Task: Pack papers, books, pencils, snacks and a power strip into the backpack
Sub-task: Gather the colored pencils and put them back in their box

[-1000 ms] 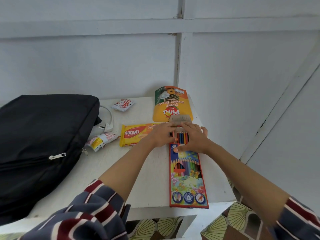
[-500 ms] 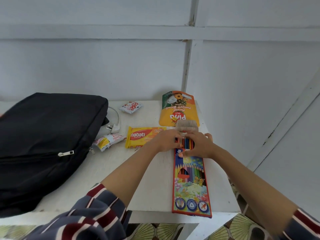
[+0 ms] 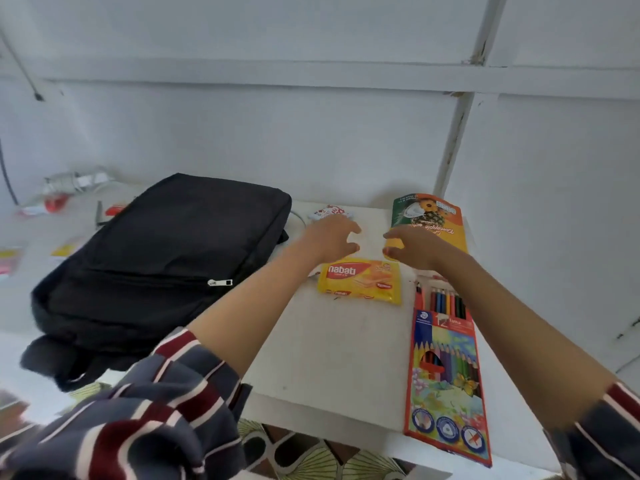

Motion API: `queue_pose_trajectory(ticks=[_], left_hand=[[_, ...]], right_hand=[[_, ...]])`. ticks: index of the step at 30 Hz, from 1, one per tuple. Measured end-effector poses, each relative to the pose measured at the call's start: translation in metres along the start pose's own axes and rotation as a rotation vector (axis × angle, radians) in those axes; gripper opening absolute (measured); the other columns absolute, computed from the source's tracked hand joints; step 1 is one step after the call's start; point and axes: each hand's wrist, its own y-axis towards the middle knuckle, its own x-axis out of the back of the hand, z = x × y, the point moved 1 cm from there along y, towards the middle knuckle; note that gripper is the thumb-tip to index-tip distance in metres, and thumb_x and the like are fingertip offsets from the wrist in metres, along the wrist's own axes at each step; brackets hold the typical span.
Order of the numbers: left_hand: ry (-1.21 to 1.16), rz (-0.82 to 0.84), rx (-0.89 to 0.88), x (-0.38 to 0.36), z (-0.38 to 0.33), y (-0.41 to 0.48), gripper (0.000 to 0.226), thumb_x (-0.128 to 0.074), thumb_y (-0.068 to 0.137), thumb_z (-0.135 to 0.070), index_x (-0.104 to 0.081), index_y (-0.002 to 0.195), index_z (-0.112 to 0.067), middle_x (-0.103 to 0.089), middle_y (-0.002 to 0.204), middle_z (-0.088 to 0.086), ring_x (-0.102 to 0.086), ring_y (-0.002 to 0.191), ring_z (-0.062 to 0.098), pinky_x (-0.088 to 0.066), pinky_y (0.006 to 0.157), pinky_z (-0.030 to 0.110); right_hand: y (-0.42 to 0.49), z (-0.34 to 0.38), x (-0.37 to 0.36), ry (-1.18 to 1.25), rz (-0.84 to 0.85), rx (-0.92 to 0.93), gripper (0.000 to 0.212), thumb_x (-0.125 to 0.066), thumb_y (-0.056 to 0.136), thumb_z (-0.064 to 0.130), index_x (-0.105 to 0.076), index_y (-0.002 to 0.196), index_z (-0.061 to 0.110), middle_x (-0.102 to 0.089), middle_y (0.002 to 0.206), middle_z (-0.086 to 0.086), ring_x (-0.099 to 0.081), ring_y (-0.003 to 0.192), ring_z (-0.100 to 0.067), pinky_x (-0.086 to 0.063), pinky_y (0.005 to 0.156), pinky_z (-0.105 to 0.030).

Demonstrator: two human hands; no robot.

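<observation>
On white table [image 3: 339, 358], head view: black backpack [image 3: 166, 258], flat at left, zip pull showing. Nabati wafer pack [image 3: 360, 280], centre. Coloured-pencil box [image 3: 446, 375], right edge, far flap open (pencil ends protruding). Pineapple biscuit pouch [image 3: 436, 216], far right; small red-and-white sachet [image 3: 329, 212], far centre. Left hand [image 3: 334, 239] and right hand [image 3: 415, 249]: just beyond the wafers, fingers loosely spread, holding nothing.

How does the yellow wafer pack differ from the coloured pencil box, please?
The wafer pack is yellow and lies crosswise; the pencil box is multicoloured, longer and lies lengthwise. The pencil box's far end is open, pencils showing; the wafer pack looks closed. Both lie flat on the table.
</observation>
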Motion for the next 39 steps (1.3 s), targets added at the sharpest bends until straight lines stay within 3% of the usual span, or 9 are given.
queue_pose_trajectory(ticks=[4, 17, 22, 27, 36, 39], left_hand=[[0.066, -0.080, 0.079, 0.034, 0.047, -0.025, 0.039, -0.047, 0.096, -0.030, -0.050, 0.134, -0.020, -0.046, 0.139, 0.002, -0.043, 0.127, 0.021, -0.039, 0.096, 0.034], [0.094, -0.127, 0.299, 0.109, 0.278, -0.145, 0.048, -0.044, 0.096, -0.042, -0.046, 0.137, -0.019, -0.043, 0.145, 0.002, -0.040, 0.131, 0.022, -0.033, 0.105, 0.038], [0.066, -0.125, 0.401, 0.110, 0.362, -0.175, 0.043, -0.042, 0.095, -0.044, -0.054, 0.129, -0.019, -0.052, 0.134, 0.004, -0.047, 0.122, 0.024, -0.038, 0.095, 0.037], [0.035, -0.126, 0.461, 0.107, 0.432, -0.181, 0.041, -0.044, 0.095, -0.043, -0.050, 0.133, -0.028, -0.047, 0.140, 0.003, -0.043, 0.127, 0.023, -0.039, 0.101, 0.040], [-0.026, -0.092, 0.430, 0.108, 0.553, -0.160, 0.043, -0.046, 0.096, -0.035, -0.047, 0.136, -0.019, -0.045, 0.142, 0.006, -0.040, 0.131, 0.022, -0.036, 0.106, 0.040], [-0.044, -0.081, 0.385, 0.098, 0.586, -0.146, 0.043, -0.050, 0.095, -0.033, -0.047, 0.136, -0.020, -0.048, 0.139, 0.007, -0.043, 0.128, 0.022, -0.038, 0.104, 0.040]], right_hand=[[0.024, 0.060, 0.007, -0.043, -0.026, 0.082, 0.047, -0.045, 0.097, 0.031, -0.040, 0.140, 0.011, -0.036, 0.148, -0.007, -0.034, 0.135, -0.024, -0.029, 0.108, -0.035], [0.112, 0.314, -0.008, 0.029, -0.066, 0.286, 0.045, -0.040, 0.099, 0.024, -0.037, 0.142, 0.011, -0.033, 0.150, -0.005, -0.031, 0.138, -0.021, -0.023, 0.111, -0.032], [0.153, 0.395, -0.028, 0.027, -0.028, 0.336, 0.045, -0.040, 0.098, 0.022, -0.038, 0.141, 0.009, -0.035, 0.149, -0.007, -0.033, 0.137, -0.023, -0.025, 0.110, -0.033], [0.204, 0.450, -0.045, 0.013, 0.034, 0.357, 0.043, -0.041, 0.098, 0.019, -0.040, 0.140, 0.010, -0.037, 0.148, -0.008, -0.035, 0.135, -0.024, -0.027, 0.109, -0.032], [0.302, 0.523, -0.083, 0.016, 0.134, 0.383, 0.042, -0.044, 0.097, 0.024, -0.042, 0.139, 0.016, -0.034, 0.150, -0.003, -0.029, 0.138, -0.020, -0.022, 0.112, -0.031], [0.321, 0.537, -0.102, -0.002, 0.150, 0.395, 0.038, -0.045, 0.096, 0.014, -0.049, 0.133, 0.015, -0.044, 0.142, -0.003, -0.040, 0.130, -0.020, -0.030, 0.107, -0.031]])
